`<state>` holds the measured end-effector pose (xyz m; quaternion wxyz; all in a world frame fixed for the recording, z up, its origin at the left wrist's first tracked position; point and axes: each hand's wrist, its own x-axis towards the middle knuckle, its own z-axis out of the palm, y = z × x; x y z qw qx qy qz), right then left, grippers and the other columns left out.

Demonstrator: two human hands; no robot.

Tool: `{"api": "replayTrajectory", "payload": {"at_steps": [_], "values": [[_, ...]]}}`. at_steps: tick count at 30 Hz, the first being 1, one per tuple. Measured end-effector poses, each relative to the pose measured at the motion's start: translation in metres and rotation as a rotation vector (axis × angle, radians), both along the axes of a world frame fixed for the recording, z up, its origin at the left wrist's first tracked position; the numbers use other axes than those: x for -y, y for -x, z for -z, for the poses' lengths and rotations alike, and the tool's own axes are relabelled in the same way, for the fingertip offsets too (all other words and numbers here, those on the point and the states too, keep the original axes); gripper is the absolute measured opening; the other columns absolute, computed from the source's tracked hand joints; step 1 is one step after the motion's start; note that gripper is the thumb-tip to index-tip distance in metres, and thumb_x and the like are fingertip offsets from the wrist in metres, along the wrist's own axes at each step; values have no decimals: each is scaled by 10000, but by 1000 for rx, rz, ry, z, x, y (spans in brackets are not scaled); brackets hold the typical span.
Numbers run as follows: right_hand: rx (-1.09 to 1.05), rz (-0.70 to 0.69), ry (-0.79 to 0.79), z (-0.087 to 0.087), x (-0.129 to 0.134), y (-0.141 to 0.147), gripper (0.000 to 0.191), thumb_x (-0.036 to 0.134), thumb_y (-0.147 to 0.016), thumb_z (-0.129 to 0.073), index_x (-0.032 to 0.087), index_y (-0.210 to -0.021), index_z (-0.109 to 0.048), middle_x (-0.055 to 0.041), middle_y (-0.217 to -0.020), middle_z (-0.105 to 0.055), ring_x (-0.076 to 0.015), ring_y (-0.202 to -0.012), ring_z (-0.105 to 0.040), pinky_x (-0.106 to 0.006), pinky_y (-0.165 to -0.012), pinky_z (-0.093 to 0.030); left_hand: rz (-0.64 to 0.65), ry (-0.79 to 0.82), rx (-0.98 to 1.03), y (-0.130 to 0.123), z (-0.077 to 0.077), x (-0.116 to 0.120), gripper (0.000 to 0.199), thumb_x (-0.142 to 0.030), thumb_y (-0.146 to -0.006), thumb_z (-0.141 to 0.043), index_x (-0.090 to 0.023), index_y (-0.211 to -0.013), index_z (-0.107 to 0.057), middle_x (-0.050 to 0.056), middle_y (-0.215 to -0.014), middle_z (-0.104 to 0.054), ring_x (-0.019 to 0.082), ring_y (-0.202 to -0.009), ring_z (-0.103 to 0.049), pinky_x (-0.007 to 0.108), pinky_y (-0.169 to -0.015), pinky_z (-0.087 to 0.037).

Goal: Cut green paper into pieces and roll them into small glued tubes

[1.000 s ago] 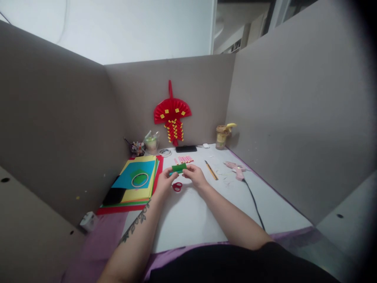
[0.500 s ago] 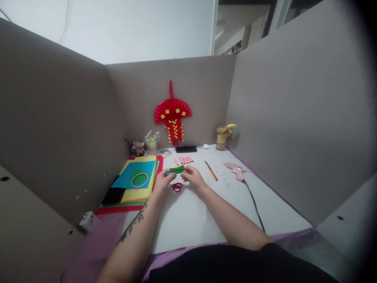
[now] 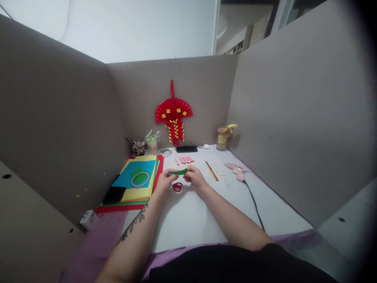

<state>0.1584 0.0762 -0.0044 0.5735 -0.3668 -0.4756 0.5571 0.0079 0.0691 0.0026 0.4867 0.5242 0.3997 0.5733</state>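
A narrow strip of green paper (image 3: 180, 172), with a bit of blue at its left end, is stretched between my two hands above the white table (image 3: 188, 224). My left hand (image 3: 165, 180) pinches its left end, and my right hand (image 3: 194, 177) pinches the right end. Just below the strip, red-handled scissors (image 3: 177, 187) lie on the table between my hands. Beyond my hands, several small pink paper rolls (image 3: 186, 160) lie in a row. The fingertips are small in view and partly hidden by the paper.
Coloured paper sheets (image 3: 120, 179) with a white ring (image 3: 140, 179) lie at the left. A craft knife (image 3: 211, 171) and a pink glue gun (image 3: 237, 170) with its cord are on the right. A phone (image 3: 186, 149) and a cup (image 3: 222, 138) stand further back.
The green strip has tilted and now looks thinner, more edge-on. My hands have shifted slightly with it. The whole view has moved a little.
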Motion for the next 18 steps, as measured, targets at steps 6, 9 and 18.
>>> {"api": "replayTrajectory", "payload": {"at_steps": [6, 9, 18], "values": [[-29, -26, -50, 5, -1, 3, 82, 151, -577, -544, 181, -609, -475, 57, -469, -535, -76, -431, -442, -188, -435, -315, 59, 49, 36, -3, 3, 1, 206, -204, -585, -676, -135, -776, -642, -7, -608, -599, 107, -560, -534, 214, -543, -392], [-52, -56, -52, 6, -1, 4, 86, 163, -589, -572, 179, -624, -495, 53, -485, -547, -78, -443, -453, -189, -446, -320, 58, 47, 33, -3, 2, 2, 213, -227, -595, -688, -126, -777, -644, 14, -627, -615, 120, -588, -554, 221, -562, -409], [-99, -123, -1, 4, -2, -2, 47, 182, -611, -557, 169, -654, -546, 10, -532, -590, -102, -485, -503, -207, -474, -361, 77, 38, 40, -2, -3, 3, 196, -237, -592, -705, -128, -741, -637, 27, -656, -637, 120, -608, -576, 226, -604, -435]]}}
